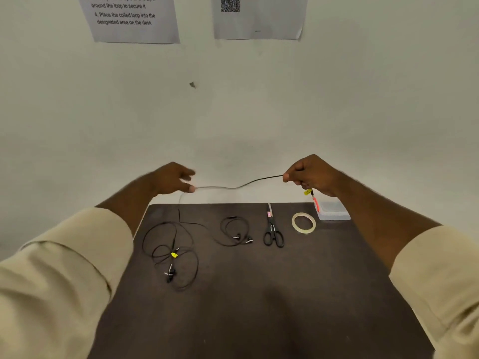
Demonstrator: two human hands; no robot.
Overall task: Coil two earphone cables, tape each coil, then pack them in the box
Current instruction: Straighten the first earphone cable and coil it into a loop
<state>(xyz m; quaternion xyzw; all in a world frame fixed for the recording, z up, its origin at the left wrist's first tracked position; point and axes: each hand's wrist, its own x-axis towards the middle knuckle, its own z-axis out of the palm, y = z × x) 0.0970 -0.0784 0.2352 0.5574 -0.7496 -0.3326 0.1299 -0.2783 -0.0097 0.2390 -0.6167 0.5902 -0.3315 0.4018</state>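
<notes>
At the near end of the dark desk (259, 307), one earphone cable (171, 252) is lying untouched in a loose tangle on the left side, a yellow tag at its middle. Farther in, the second earphone cable (233, 188) is trailing its earbuds on the desk near the scissors (272, 233), then rising off the far left edge and running nearly level, left to right, between a person's two raised hands. The left hand (173, 178) is guiding the strand with loosely spread, blurred fingers, the fingertips just touching it; whether they are actually pinching cannot be told. The right hand (311, 177) is pinching the plug end between thumb and curled fingers, a yellow tag dangling beneath. The slack lies leftward and downward from that right-hand pinch, so coiling would probably be gathering toward it. A tape roll (303, 223) and the clear box (333, 211) are waiting at the far right, just below the right hand.
</notes>
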